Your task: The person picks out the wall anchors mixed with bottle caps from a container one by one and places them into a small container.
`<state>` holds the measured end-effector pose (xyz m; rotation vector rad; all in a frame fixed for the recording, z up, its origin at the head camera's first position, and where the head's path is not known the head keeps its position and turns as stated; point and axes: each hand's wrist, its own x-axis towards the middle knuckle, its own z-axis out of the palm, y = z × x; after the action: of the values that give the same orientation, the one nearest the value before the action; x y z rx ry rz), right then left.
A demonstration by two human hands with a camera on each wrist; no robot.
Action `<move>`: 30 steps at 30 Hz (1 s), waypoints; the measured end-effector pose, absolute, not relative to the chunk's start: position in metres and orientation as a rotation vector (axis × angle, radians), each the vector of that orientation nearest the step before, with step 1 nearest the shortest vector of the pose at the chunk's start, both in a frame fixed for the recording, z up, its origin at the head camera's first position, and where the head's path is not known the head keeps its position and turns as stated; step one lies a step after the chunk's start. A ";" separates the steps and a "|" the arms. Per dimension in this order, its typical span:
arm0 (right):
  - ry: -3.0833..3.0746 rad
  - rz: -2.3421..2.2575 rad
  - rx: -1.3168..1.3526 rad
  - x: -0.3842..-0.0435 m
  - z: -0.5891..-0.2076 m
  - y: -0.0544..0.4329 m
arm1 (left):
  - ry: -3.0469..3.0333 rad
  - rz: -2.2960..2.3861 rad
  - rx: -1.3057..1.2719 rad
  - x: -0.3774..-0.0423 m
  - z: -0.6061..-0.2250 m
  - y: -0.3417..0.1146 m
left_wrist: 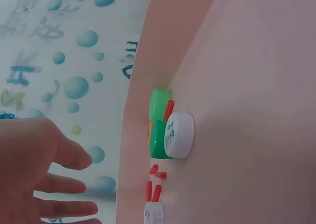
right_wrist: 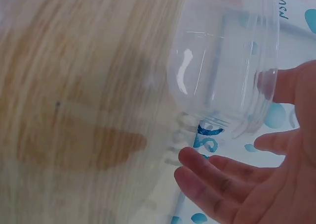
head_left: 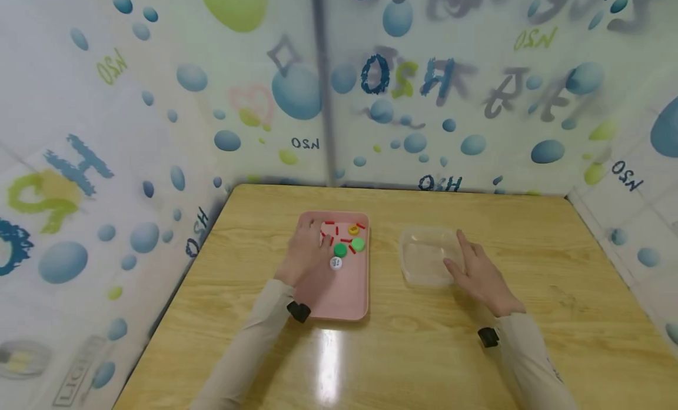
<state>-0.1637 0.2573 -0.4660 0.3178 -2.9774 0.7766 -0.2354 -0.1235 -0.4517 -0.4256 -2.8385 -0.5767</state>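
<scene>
My left hand [head_left: 307, 248] hovers over the left side of a pink tray [head_left: 336, 292], fingers loosely extended and holding nothing. Beside its fingers in the tray lie several short red sticks [left_wrist: 157, 193], a dark green cap [head_left: 340, 250], a light green cap [head_left: 358, 244], a yellow cap [head_left: 353, 229] and a white cap [left_wrist: 179, 135] with writing. Another white piece [left_wrist: 154, 213] shows at the bottom of the left wrist view. My right hand [head_left: 482, 280] touches the right rim of a clear plastic container [head_left: 426, 275] with its thumb [right_wrist: 286, 85]; the other fingers stretch out straight.
Tray and container stand on a wooden table [head_left: 413, 351], the container to the tray's right. A patterned curtain wall [head_left: 360, 133] with bubbles and letters closes off the back, and similar walls flank both sides.
</scene>
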 end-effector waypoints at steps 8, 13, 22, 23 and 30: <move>-2.956 0.854 0.326 -0.161 -0.472 0.260 | -2.908 -0.744 -0.413 -0.249 -0.448 -0.126; -2.935 0.877 0.327 -0.163 -0.478 0.261 | -2.944 -0.784 -0.400 -0.261 -0.448 -0.129; -2.931 0.943 0.296 -0.163 -0.484 0.259 | -3.013 -0.815 -0.359 -0.276 -0.460 -0.136; -2.926 0.947 0.300 -0.163 -0.484 0.259 | -3.015 -0.805 -0.361 -0.278 -0.461 -0.136; -2.908 0.971 0.305 -0.163 -0.487 0.258 | -3.070 -0.748 -0.349 -0.288 -0.456 -0.138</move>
<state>-0.1631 0.2582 -0.4866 0.3055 -2.9079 0.9709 -0.2885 -0.1384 -0.4558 -0.3489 -3.0701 -0.7481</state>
